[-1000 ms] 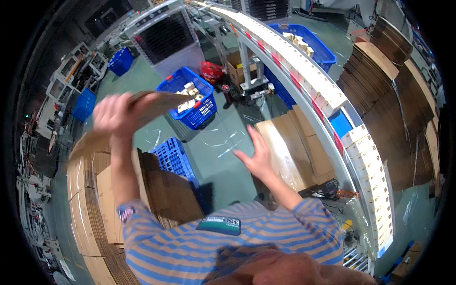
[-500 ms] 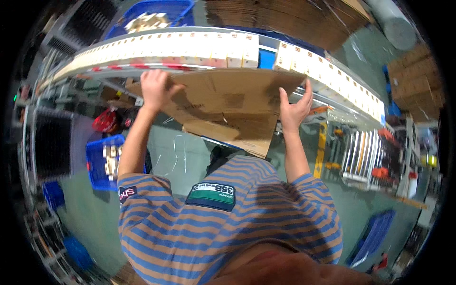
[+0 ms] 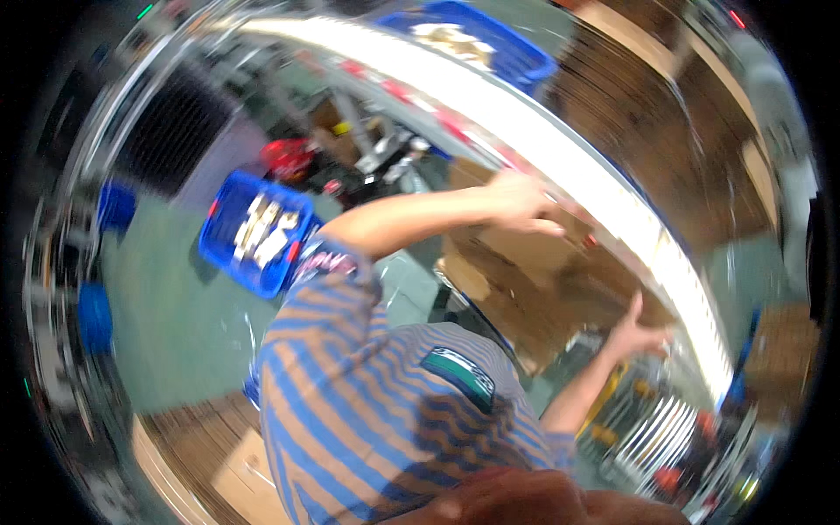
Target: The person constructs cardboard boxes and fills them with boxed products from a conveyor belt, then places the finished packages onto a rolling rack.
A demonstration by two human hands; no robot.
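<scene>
A brown cardboard box (image 3: 516, 284) with raised flaps stands in front of me, below the row of white boxes, its upper edge beside the rail. My left hand (image 3: 522, 203) lies across the cardboard's upper part near that rail, thumb stretched out and fingers somewhat smeared by motion. At the cardboard's right end is my right hand (image 3: 637, 335), open, thumb raised and fingers spread, with nothing in it. The white boxes (image 3: 560, 127) form a long curved line on the conveyor, blurred into a bright band.
A blue basket (image 3: 210, 242) with small pale pieces stands on the floor at left. Another blue basket (image 3: 525, 70) lies beyond the conveyor, near stacked flat cardboard (image 3: 630, 149). A rack with metal bars (image 3: 656, 437) stands at lower right; more cardboard (image 3: 192, 446) lies lower left.
The whole view has turned, and the conveyor now slants down to the right. My left arm reaches across to the right; my right hand has come off the cardboard's edge with fingers spreading.
</scene>
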